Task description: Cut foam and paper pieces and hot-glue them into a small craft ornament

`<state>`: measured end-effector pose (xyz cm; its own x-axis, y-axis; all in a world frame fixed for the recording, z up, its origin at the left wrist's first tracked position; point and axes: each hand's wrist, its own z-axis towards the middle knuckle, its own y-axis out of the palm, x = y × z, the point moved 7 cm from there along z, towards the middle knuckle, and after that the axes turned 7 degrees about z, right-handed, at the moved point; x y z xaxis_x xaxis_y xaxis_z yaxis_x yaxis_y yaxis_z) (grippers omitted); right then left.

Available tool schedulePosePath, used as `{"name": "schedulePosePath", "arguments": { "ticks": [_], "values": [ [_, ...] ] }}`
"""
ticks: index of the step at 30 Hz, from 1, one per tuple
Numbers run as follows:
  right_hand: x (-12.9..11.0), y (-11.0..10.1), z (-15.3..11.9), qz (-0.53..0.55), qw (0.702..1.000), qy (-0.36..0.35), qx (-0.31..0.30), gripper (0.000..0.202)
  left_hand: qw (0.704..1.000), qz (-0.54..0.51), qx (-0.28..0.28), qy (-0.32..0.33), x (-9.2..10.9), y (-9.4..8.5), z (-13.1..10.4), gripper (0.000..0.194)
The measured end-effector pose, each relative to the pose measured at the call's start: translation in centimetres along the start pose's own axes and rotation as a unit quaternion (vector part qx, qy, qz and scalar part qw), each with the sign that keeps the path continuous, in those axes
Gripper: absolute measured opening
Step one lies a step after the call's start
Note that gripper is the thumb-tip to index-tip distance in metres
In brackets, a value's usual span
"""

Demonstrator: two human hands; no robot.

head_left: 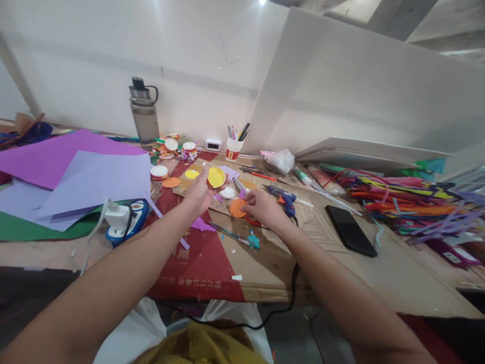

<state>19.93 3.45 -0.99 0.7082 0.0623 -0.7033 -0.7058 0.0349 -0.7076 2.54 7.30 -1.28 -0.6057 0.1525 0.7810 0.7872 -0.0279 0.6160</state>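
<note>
My left hand (203,189) is closed around a shallow round piece with a yellow face (216,177), tilted toward me. To its right, my right hand (258,206) pinches the edge of an orange paper disc (237,208) just over the cardboard. Between the hands lies a white disc (228,192), with scissors (239,185) partly hidden behind it. A yellow disc (191,174) and another orange disc (171,182) rest left of my left hand. The blue glue gun (287,200) lies right of my right hand.
Purple paper sheets (102,177) and a blue power strip (131,222) occupy the left. A water bottle (145,119) and a pen cup (234,148) stand at the back. On the right are a black phone (350,230) and a pile of coloured pipe cleaners (397,202). A black cable (294,283) hangs over the front edge.
</note>
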Motion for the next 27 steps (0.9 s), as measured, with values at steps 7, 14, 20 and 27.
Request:
{"name": "schedulePosePath", "arguments": {
  "ticks": [7,14,20,27],
  "values": [
    [-1.2,-2.5,0.7,0.309,0.951,0.008,0.005,0.019,1.000,0.019,0.005,-0.001,-0.2,-0.1,-0.2,0.046],
    [-5.0,-1.0,2.0,0.344,0.936,-0.070,-0.031,0.010,0.998,0.059,-0.017,0.033,-0.5,0.3,-0.6,0.028],
    [-5.7,-0.3,2.8,0.310,0.945,-0.108,-0.001,0.008,0.997,0.063,-0.035,0.040,-0.3,0.8,-1.0,0.021],
    [-5.0,-0.1,3.2,0.322,0.940,-0.111,0.008,0.008,0.993,0.079,-0.066,0.051,-0.6,1.2,-0.9,0.023]
  ]
}}
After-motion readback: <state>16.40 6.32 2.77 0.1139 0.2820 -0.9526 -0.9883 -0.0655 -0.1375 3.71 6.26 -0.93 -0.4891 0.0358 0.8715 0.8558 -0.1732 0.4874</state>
